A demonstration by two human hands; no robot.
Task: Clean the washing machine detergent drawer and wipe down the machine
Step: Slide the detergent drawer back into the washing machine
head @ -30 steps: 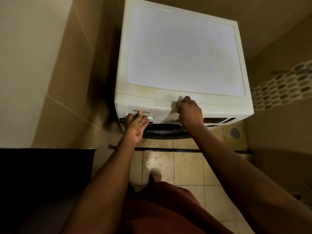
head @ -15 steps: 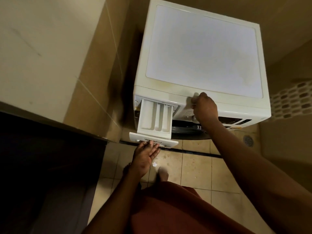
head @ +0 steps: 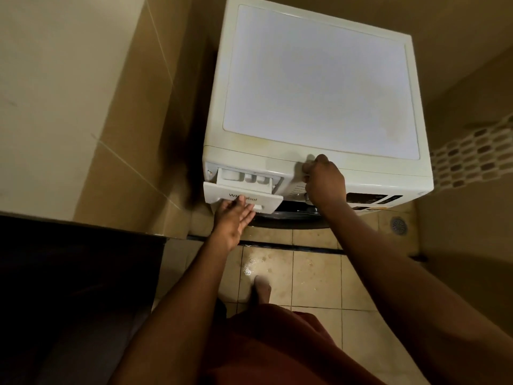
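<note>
1. Shows a white washing machine [head: 319, 79] from above, filling the upper centre of the frame, its pale flat top turned to the camera.
2. Shows the detergent drawer [head: 241, 200] at the machine's front left corner, centre-left of the frame, pulled partly out. Reveals white compartments behind the drawer's front panel, with the brand lettering half covered by fingers.
3. Places the left hand [head: 233, 218] just below the drawer, palm up, fingers straight and close together, fingertips touching the front panel without curling round it.
4. Places the right hand [head: 323, 184] at the centre of the frame, to the right of the drawer, fingers curled, pressed against the machine's top front edge beside the dark control display [head: 369, 198]. Cannot tell whether anything is clasped beneath it.
5. Sets the two hands apart, with the drawer's right end between them.
6. Shows a dark door rim [head: 297, 216] under the front panel.
7. Includes beige floor tiles [head: 313, 273] in the lower centre, with a wet patch [head: 248, 266], a round drain [head: 399, 225] at the right, a bare foot [head: 262, 287] and a red garment [head: 277, 343] at the bottom.
8. Includes a tiled wall [head: 55, 79] at upper left, a mosaic strip [head: 472, 157] at the right edge and a dark surface [head: 69, 273] at lower left.
</note>
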